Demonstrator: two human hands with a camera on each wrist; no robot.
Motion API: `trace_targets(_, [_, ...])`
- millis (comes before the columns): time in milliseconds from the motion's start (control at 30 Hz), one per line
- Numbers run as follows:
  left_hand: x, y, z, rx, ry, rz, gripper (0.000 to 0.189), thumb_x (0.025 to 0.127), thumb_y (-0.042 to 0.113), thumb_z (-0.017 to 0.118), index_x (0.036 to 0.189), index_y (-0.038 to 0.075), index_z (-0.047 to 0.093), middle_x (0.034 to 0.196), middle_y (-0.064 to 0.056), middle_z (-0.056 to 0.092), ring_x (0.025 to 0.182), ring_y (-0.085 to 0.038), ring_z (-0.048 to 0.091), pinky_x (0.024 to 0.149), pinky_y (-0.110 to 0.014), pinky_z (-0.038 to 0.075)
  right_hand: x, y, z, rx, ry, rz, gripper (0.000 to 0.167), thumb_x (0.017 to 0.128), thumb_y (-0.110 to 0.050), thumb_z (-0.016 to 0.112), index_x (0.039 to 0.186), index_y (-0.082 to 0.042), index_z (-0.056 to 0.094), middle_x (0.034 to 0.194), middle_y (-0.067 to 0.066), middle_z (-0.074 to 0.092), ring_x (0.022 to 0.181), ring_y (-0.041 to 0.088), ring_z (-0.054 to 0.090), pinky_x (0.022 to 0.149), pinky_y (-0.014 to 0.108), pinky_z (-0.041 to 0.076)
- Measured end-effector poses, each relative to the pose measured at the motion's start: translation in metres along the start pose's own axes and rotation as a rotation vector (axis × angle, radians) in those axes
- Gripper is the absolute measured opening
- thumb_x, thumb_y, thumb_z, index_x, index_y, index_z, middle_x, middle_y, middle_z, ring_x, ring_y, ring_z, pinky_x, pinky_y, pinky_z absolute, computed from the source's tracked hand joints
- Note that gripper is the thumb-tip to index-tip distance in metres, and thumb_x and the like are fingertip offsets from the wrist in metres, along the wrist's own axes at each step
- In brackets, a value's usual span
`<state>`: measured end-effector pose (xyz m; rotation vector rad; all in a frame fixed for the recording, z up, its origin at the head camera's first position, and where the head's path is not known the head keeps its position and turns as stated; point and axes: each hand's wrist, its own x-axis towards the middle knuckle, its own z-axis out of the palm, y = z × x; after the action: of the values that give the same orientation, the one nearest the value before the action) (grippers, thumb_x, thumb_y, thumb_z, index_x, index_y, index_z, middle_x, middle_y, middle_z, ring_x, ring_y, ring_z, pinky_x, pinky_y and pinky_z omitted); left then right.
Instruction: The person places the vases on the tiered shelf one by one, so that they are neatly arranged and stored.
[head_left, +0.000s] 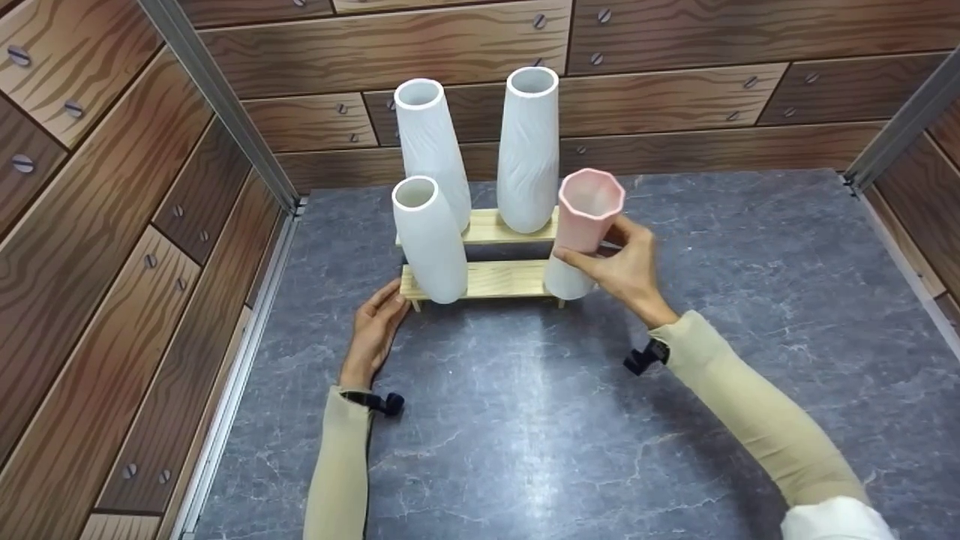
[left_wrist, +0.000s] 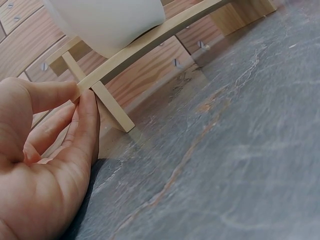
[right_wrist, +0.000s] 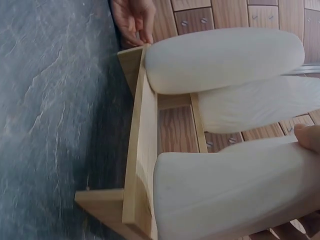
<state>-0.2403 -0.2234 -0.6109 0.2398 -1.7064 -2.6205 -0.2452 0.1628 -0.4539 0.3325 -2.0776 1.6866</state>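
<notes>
A small two-tier wooden stand (head_left: 506, 279) bears the vases. My left hand (head_left: 375, 326) pinches the left end of its lower step between thumb and fingers, as the left wrist view shows up close. My right hand (head_left: 626, 262) grips a faceted vase (head_left: 589, 225), pink above and white below, by its middle. That vase stands nearly upright at the right end of the lower step, its base (right_wrist: 200, 200) right at the board in the right wrist view. A smooth white vase (head_left: 431, 247) leans slightly on the lower step's left end.
Two taller white vases with wavy relief, one at left (head_left: 431, 142) and one at right (head_left: 529, 150), stand on the upper step behind. Wood-patterned walls (head_left: 675, 97) enclose the grey marbled table (head_left: 487, 420) at the back and sides, with metal corner posts (head_left: 225, 97).
</notes>
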Motion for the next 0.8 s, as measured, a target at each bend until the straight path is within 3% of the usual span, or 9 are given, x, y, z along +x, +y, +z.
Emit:
trace_targets(367, [0.001, 0.000, 0.000, -0.030, -0.011, 0.015, 0.049, 0.108, -0.006, 0.055, 0.156, -0.012, 0.044, 0.160, -0.033, 0.045, 0.131, -0.017, 0.064, 0.117, -0.030, 0.054, -0.002, -0.001, 0.025, 0.046, -0.012, -0.025, 0.054, 0.064, 0.004, 0.100, 0.112, 0.011, 0.075, 0.100, 0.025, 0.077, 0.085, 0.002, 0.071, 0.077, 0.021, 0.068])
trace_targets(633, [0.001, 0.000, 0.000, -0.035, -0.005, 0.012, 0.049, 0.108, -0.005, 0.057, 0.155, -0.011, 0.045, 0.160, -0.031, 0.046, 0.128, -0.016, 0.066, 0.118, -0.031, 0.054, 0.004, 0.037, 0.043, 0.018, 0.001, -0.040, 0.061, 0.061, 0.000, 0.104, 0.115, 0.006, 0.077, 0.106, 0.022, 0.077, 0.090, 0.003, 0.070, 0.076, 0.021, 0.067])
trace_targets(800, [0.000, 0.000, -0.001, -0.023, -0.014, 0.011, 0.050, 0.108, -0.004, 0.056, 0.156, -0.010, 0.045, 0.160, -0.029, 0.047, 0.127, -0.014, 0.067, 0.118, -0.031, 0.054, 0.004, 0.042, 0.048, 0.013, -0.027, -0.022, 0.064, 0.062, -0.009, 0.106, 0.119, -0.001, 0.078, 0.108, 0.012, 0.074, 0.093, 0.010, 0.071, 0.077, 0.026, 0.069])
